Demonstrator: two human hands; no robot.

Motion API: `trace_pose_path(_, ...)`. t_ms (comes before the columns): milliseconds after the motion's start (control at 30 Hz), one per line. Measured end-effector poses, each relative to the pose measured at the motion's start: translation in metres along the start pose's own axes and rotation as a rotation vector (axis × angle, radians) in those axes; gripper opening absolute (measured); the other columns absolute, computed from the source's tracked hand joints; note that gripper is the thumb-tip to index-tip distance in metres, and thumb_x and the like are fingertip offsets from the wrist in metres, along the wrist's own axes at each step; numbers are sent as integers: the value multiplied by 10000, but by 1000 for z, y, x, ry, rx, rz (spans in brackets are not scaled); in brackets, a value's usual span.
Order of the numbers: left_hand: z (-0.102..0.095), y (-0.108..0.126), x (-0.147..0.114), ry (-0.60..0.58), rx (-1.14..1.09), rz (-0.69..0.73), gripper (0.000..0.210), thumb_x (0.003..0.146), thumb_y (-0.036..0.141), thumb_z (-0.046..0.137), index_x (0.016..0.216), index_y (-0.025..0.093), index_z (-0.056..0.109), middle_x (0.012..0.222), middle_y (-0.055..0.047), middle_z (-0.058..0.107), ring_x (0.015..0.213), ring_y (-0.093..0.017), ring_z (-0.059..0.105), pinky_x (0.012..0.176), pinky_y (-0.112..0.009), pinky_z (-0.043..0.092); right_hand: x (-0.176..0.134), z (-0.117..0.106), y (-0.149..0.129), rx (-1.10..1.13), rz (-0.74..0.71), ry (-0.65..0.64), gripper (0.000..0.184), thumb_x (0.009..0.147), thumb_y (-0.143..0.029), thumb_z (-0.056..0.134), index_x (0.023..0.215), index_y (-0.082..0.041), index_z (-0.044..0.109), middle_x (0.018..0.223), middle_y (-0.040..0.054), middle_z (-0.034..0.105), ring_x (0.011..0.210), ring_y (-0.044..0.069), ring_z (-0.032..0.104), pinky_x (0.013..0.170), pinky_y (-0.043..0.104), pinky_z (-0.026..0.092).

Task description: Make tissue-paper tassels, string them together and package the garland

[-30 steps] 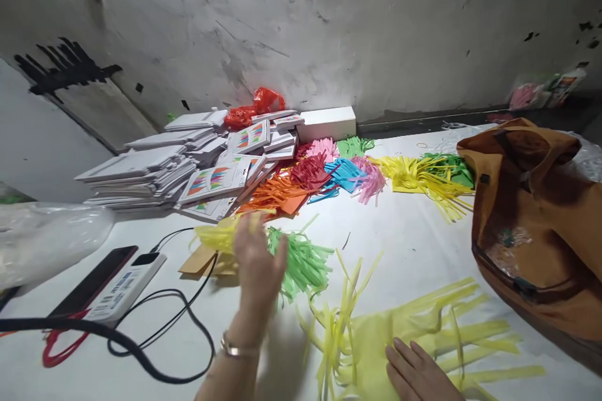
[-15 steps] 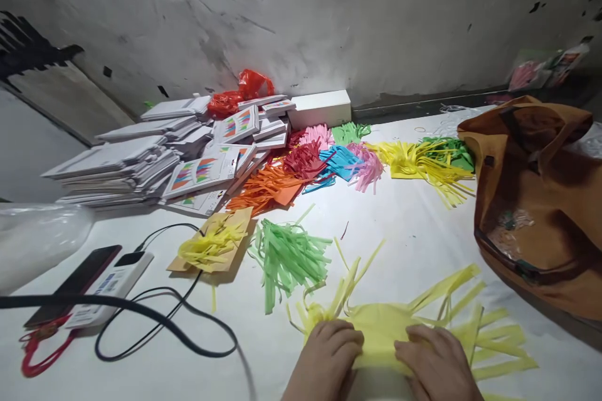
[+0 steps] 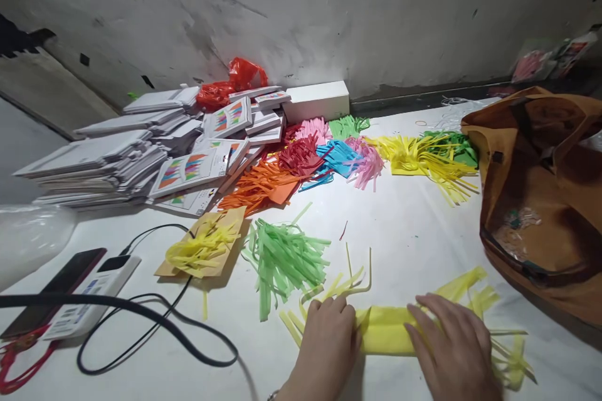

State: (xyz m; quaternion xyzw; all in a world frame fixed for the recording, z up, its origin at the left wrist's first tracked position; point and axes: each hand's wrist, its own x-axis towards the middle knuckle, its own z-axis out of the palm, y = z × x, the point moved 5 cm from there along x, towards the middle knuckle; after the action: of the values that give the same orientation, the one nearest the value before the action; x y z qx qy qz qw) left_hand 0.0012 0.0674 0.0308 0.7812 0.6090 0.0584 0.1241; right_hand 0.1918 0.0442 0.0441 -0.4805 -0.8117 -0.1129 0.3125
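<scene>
Fringed yellow tissue paper [image 3: 386,330] lies across the front of the table, its middle folded into a flat band with loose strips at both ends. My left hand [image 3: 329,335] is closed on the band's left end, fingers curled. On the right end, my right hand [image 3: 449,338] rests with fingers stretched and slightly apart, pressing on the paper. Just beyond my left hand lies a green tissue tassel [image 3: 286,260]. Left of it, a tangle of yellow strips [image 3: 207,244] sits on a tan card [image 3: 232,250].
Behind are orange [image 3: 263,185], red, blue and pink tassels, and a yellow tassel [image 3: 414,160]. Stacked white packs [image 3: 94,160] and a white box [image 3: 317,101] stand near the wall. A brown bag [image 3: 540,200] is at right; a power bank [image 3: 94,297], phone and black cable [image 3: 188,344] at left.
The yellow paper's middle has gone from a wider sheet to a narrower folded band. My right hand's fingers have straightened over it, and my left hand has moved slightly up.
</scene>
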Motion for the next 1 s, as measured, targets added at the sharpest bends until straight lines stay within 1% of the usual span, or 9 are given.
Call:
trace_pose_path(100,-3,1,-2,-20,-60,0,129,787,97,614,706,196,630,822,-25,678,801,-228,639,744,-381,401,-8,3,-20,193,-173,14,203,976,-168,515,1063,-203,695,990,44,758,984,218,679,1050,403,379)
trace_pose_path(233,-5,1,-5,-7,-91,20,150,795,92,588,685,191,610,812,-26,657,798,-218,623,735,-373,392,-19,18,-26,283,-95,20,280,1011,-164,431,1027,-194,709,992,31,761,984,187,684,1108,369,361)
trace_pose_path(300,-5,0,-7,18,-63,5,142,795,103,590,686,194,603,798,-26,652,785,-224,615,730,-382,386,-23,23,-26,247,-173,-38,283,996,-132,439,1079,-185,704,1061,48,752,1037,192,673,1115,367,368)
trace_pose_path(433,-12,5,-12,237,10,34,186,762,80,600,894,203,642,972,-54,693,906,-257,611,855,-442,373,-26,21,-20,186,-299,-76,353,951,-49,413,1141,-164,687,1120,73,738,1088,218,662,1064,388,436)
trace_pose_path(500,-15,17,-19,382,2,229,281,774,119,621,1039,214,633,1095,-60,696,1016,-267,592,987,-476,304,-21,18,-20,213,-271,-60,355,940,-31,402,1111,-156,687,1085,79,741,1056,220,670,1020,386,465)
trace_pose_path(600,-8,27,-29,439,-31,448,110,876,192,607,979,227,625,956,-13,721,936,-216,600,1038,-437,239,-10,17,-27,299,-196,-73,316,962,-64,395,1052,-162,682,1005,72,737,964,197,672,969,351,469)
trace_pose_path(733,3,16,-36,447,-163,406,144,963,167,537,864,233,617,814,27,708,796,-161,592,986,-398,262,-4,13,-32,311,-138,20,358,1020,-130,328,1000,-193,680,947,48,733,931,202,651,981,372,410)
trace_pose_path(867,7,2,-43,495,-256,368,166,952,201,540,822,247,633,780,18,696,794,-181,586,930,-409,306,-10,12,-22,332,-81,-66,353,1012,-118,334,923,-213,662,837,34,671,843,193,620,923,378,403)
trace_pose_path(1000,5,-6,-44,489,-243,207,204,915,127,497,788,230,617,914,-21,695,899,-221,578,891,-427,326,-9,11,-9,268,96,-114,345,1032,-182,351,829,-234,625,836,20,641,847,193,612,919,400,350)
